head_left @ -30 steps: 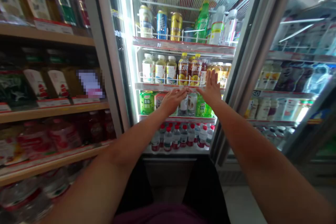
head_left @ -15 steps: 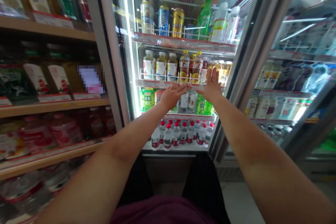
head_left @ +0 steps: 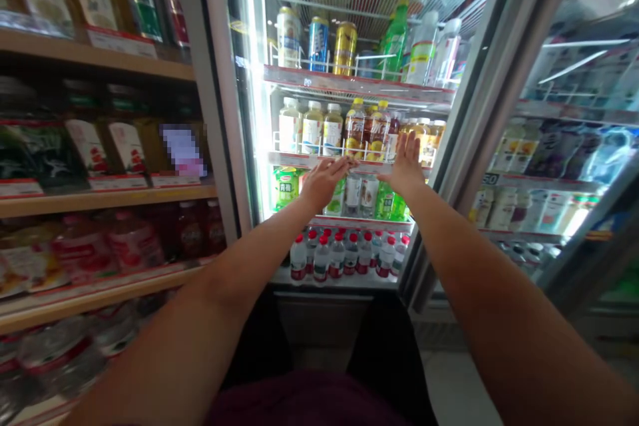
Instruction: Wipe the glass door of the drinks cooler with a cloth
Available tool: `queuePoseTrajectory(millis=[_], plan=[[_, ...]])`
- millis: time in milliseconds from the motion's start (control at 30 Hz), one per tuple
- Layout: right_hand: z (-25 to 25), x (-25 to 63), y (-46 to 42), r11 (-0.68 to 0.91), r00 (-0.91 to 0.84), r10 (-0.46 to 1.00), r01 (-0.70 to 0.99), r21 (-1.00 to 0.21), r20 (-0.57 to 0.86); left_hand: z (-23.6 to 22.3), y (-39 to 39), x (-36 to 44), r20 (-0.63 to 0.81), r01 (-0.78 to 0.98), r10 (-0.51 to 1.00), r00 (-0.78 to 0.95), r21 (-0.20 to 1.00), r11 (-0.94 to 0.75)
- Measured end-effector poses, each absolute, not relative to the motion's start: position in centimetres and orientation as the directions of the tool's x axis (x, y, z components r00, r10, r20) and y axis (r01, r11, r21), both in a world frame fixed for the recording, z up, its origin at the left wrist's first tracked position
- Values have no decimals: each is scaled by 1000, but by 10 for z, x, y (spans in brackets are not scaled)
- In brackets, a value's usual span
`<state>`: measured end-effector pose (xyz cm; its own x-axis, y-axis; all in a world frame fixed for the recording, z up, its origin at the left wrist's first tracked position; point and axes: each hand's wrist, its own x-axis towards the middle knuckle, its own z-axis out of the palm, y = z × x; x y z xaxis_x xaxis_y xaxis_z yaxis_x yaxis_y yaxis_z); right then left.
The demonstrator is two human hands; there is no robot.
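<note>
Both my arms reach forward toward a lit drinks fridge. My left hand (head_left: 324,180) is open, its fingers stretched out to the right in front of a shelf edge (head_left: 294,160). It covers part of the row of green-labelled drinks (head_left: 286,188). My right hand (head_left: 407,166) is open too, palm forward and fingers spread upward. Behind its fingers stand bottles with orange and white labels (head_left: 424,133). Between and above the hands are brown tea bottles (head_left: 355,130) with yellow caps. Neither hand holds anything; whether either touches the shelf I cannot tell.
Red-capped water bottles (head_left: 322,258) fill the fridge floor. Cans (head_left: 344,48) and a green bottle (head_left: 396,40) stand on the upper shelf. A metal door frame (head_left: 469,100) runs along the right. To the left, wooden shelves (head_left: 100,200) hold large drink bottles.
The view has shifted slightly, so the fridge and side shelves sit a little further right. Both hands keep nearly the same pose, still open.
</note>
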<state>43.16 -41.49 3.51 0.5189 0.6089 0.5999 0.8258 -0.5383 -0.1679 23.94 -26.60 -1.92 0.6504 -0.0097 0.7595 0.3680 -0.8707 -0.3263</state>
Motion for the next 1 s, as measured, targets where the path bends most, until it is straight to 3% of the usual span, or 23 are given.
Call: queuePoseTrajectory(millis=[167,333,600,800,1000], plan=[[31,437,-414,-495,488,608,849,-181,626,-28,-259,230,680,292,-97,726,-433,-853],[29,437,-414,-488,490,592,850,-200,640,-15,-244,229,780,378,-58,623,-365,-851],[29,440,-412,-482,489,595,852,-203,639,-32,-243,218,704,297,-87,705,-404,-865],[27,444,-411,-488,485,595,852,-193,640,-15,-239,210,794,346,-50,606,-320,-882],[26,445,-410,-498,466,598,854,-154,652,-31,-243,200,711,282,-100,696,-399,-873]])
